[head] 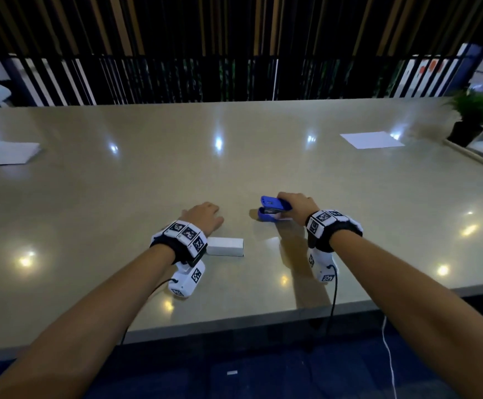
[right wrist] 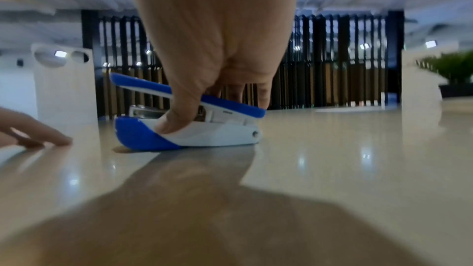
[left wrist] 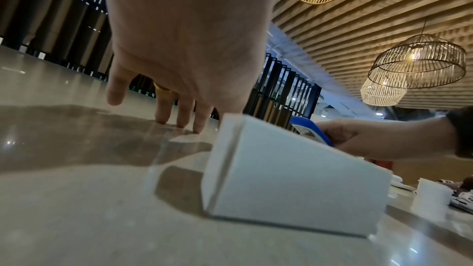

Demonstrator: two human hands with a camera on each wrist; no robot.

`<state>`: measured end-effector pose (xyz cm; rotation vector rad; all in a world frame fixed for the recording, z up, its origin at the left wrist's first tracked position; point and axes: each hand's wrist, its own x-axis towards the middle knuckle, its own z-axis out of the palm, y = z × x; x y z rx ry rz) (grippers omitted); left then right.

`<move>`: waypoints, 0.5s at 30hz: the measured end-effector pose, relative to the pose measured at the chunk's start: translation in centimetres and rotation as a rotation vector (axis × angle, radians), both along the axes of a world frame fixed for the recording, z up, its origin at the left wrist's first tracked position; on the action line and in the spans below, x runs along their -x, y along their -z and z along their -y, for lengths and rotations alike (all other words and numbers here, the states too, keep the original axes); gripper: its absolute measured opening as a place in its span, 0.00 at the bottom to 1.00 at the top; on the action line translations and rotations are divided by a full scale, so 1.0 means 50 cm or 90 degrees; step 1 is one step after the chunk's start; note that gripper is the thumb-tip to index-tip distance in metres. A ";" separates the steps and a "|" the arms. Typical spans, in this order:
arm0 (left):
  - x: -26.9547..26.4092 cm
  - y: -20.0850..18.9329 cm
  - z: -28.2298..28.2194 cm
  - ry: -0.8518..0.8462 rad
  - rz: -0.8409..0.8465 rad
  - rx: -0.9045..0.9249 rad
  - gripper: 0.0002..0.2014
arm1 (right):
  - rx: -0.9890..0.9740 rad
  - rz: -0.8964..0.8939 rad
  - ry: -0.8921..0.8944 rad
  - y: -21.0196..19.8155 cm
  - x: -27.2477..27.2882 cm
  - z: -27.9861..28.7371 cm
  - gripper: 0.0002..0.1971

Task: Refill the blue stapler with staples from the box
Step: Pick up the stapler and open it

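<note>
White cardboard up front: the staple box lay flat and closed near the table's front edge, just beside the left wrist, untouched. A bit further in, left hand spread loose with fingertips resting on the tabletop, holding nothing. Right next door, right hand wrapped over the blue stapler, thumb pinched against the white side of the base, fingers over the back of the top arm. Sat on the table, top cover lifted partway at the front, metal magazine peeking out underneath.

Risky bits, probably: polished glossy top, so could've slid away if pulled open one-handed with nothing pinning the base. Thumb sat right in the hinge gap too, so a snap shut likely meant a pinch. Box still shut, so staples maybe spilling everywhere once opened.

Further out, two sheets of white paper far left and right, potted plant at the right edge. Behind that, dark slatted screen, wicker lamps under a ribbed wood ceiling.
</note>
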<state>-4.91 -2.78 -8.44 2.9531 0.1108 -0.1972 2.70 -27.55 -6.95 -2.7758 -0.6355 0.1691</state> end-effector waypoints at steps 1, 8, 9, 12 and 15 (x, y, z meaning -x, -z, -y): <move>0.000 0.002 -0.002 -0.003 0.004 0.012 0.24 | -0.043 -0.017 -0.005 0.006 0.001 -0.005 0.15; -0.018 -0.027 0.014 -0.045 0.091 0.289 0.23 | -0.285 -0.109 0.021 0.011 0.014 -0.089 0.23; -0.019 -0.032 0.021 -0.014 0.119 0.389 0.22 | -0.329 -0.130 0.046 0.005 0.019 -0.101 0.26; -0.012 -0.047 0.043 0.059 0.150 0.638 0.21 | -0.505 -0.367 0.069 -0.021 0.027 -0.123 0.34; -0.011 -0.057 0.048 0.039 0.111 0.715 0.23 | -0.634 -0.620 -0.004 -0.044 0.032 -0.132 0.37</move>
